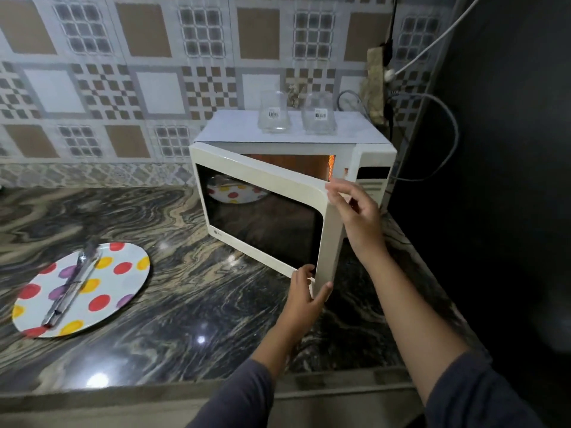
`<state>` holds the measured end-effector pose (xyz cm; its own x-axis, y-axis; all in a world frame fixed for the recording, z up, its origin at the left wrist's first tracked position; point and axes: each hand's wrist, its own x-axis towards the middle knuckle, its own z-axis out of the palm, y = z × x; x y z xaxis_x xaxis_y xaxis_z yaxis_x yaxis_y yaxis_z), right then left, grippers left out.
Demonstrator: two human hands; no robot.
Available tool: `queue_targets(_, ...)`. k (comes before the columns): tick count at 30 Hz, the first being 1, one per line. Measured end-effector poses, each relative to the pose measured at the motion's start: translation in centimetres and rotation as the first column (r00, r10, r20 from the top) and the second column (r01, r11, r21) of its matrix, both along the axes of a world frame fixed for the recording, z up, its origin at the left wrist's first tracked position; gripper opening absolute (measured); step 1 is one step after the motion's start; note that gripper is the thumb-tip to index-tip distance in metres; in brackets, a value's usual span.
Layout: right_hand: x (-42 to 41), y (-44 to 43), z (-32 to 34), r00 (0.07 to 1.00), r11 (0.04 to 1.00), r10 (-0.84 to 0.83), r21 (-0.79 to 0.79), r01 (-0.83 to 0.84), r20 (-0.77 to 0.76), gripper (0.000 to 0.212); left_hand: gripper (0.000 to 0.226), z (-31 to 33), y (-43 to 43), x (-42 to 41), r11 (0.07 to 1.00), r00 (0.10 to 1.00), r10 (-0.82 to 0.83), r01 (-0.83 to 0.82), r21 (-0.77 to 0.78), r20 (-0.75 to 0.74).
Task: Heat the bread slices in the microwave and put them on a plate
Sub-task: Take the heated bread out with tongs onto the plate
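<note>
I have both hands on the free edge of the microwave [367, 156] door [332, 242], which stands partly open with the cavity lit orange behind it. From this moment alone I cannot tell whether the door is swinging out or in.

My left hand [304, 291] grips the door's lower corner, fingers on the front face and thumb wrapped round the edge. That steadies the bottom so the door doesn't twist. My right hand [355, 211] is higher on the same edge, fingertips hooked over the upper corner, where I get the most leverage away from the hinge. Both forearms reach in from the microwave's front right, the right one stretched further and the left bent in below it.

I can't see the bread slices. A spotted round shape shows in the door glass, but I can't say whether it is a dish inside or a reflection.

The spotted plate [136, 279] waits on the counter [185, 273] well to the microwave's front left, with tongs [72, 285] lying across it, probably ready for lifting hot slices. Two upturned glasses [274, 114] [319, 114] stand on top of the microwave, out of the door's path.
</note>
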<state>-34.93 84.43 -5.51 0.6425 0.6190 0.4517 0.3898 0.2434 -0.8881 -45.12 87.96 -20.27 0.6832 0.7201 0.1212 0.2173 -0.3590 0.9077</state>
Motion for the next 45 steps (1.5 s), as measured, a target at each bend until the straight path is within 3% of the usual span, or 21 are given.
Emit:
queue_targets(4,-6.0,-1.2,-1.0,0.983,0.992,-0.121,0.039,0.116,0.140,0.011,0.055,0.2,-0.8,-5.5,0.998,0.998,-0.062,0.062,-0.029,-0.015)
queue_targets(9,-13.4,-1.5,-1.5,0.912,0.973,-0.221,0.015,0.229,0.346,0.023,0.051,-0.2,-1.2,-12.4,0.997,1.000,-0.028,0.028,-0.072,0.009)
queue_targets(14,-20.7,-0.7,-1.6,0.860,0.958,-0.232,-0.048,0.283,0.454,0.035,0.011,-0.6,-0.4,-18.8,0.997,0.995,0.045,-0.039,-0.072,0.090)
queue_targets(15,-22.0,-0.3,-1.5,0.841,0.952,-0.246,-0.044,0.303,0.482,0.036,0.012,-0.6,0.0,-19.9,0.996,0.994,0.046,-0.037,-0.084,0.100)
queue_targets(18,-25.4,1.0,-1.0,0.791,0.937,-0.274,-0.035,0.348,0.547,0.041,0.045,-1.0,1.5,-22.9,0.990,0.986,0.064,-0.043,-0.134,0.154)
queue_targets(21,-28.5,2.3,-1.0,0.759,0.931,-0.277,-0.032,0.364,0.589,0.044,0.029,-0.2,1.9,-25.5,0.969,0.971,0.114,-0.063,-0.237,0.209)
queue_targets(23,-30.2,3.3,-0.9,0.746,0.939,-0.237,-0.052,0.341,0.622,0.043,0.030,0.0,2.6,-27.0,0.951,0.956,0.182,-0.111,-0.289,0.232)
queue_targets(26,-32.2,4.9,-0.5,0.763,0.953,-0.138,-0.124,0.275,0.631,0.047,0.071,-0.1,4.0,-28.9,0.918,0.940,0.290,-0.220,-0.331,0.179)
queue_targets(32,-34.7,6.4,-0.3,0.777,0.943,-0.058,-0.220,0.249,0.627,0.052,0.102,-0.7,5.7,-30.7,0.873,0.915,0.387,-0.325,-0.362,0.112)
queue_targets(39,-34.8,6.2,0.4,0.766,0.931,-0.049,-0.247,0.267,0.641,0.052,0.081,0.7,5.9,-31.8,0.890,0.951,0.297,-0.243,-0.386,0.088)
queue_targets(42,-35.2,5.9,0.6,0.770,0.922,-0.028,-0.280,0.266,0.638,0.048,0.060,1.2,6.5,-32.6,0.907,0.973,0.228,-0.198,-0.372,0.037)
queue_targets(45,-36.1,5.7,1.4,0.756,0.930,-0.074,-0.230,0.288,0.650,0.043,0.070,1.9,8.5,-34.0,0.919,0.978,0.208,-0.196,-0.343,-0.001)
